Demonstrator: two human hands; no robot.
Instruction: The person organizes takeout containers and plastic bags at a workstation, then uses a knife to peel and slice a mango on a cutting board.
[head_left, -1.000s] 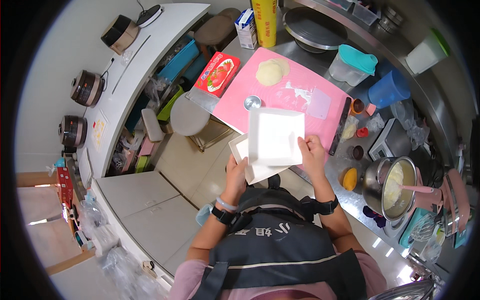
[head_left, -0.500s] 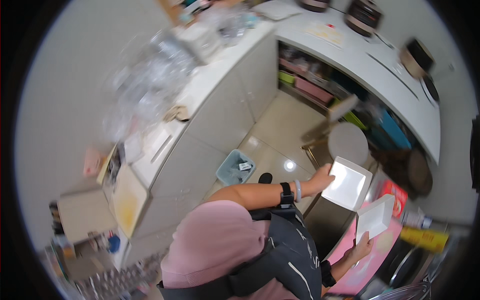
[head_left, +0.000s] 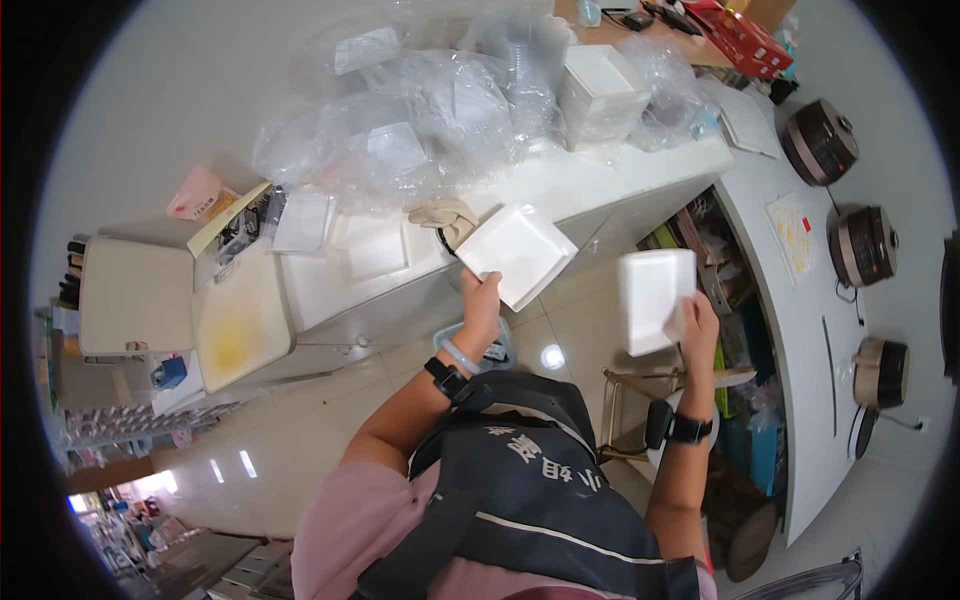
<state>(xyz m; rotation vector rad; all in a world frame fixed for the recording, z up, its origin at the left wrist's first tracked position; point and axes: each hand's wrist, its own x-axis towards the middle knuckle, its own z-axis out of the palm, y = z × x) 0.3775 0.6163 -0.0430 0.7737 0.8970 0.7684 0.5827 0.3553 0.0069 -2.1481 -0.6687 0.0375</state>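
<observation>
My left hand (head_left: 482,308) grips a shallow white square box (head_left: 515,255) by its near left edge, close to the counter's front edge. A second shallow white box (head_left: 655,300) is tilted upright in my right hand (head_left: 700,325), whose fingers close round its right side. The two boxes are apart, both in the air in front of me. Beyond the left box, a beige cloth-like bundle (head_left: 445,213) rests on the white counter (head_left: 640,190). Another flat white tray (head_left: 375,248) lies on the counter to its left.
Clear plastic bags of white containers (head_left: 400,140) and a stack of white boxes (head_left: 603,90) line the counter. A yellow-stained cutting board (head_left: 240,325) is at left. Below are a light-blue bin (head_left: 500,350) and a stool (head_left: 615,440). Electric cookers (head_left: 862,262) stand at right.
My body and both hands have turned left, from beside the pink table toward the white counter. Both boxes have come along, and they are now farther apart.
</observation>
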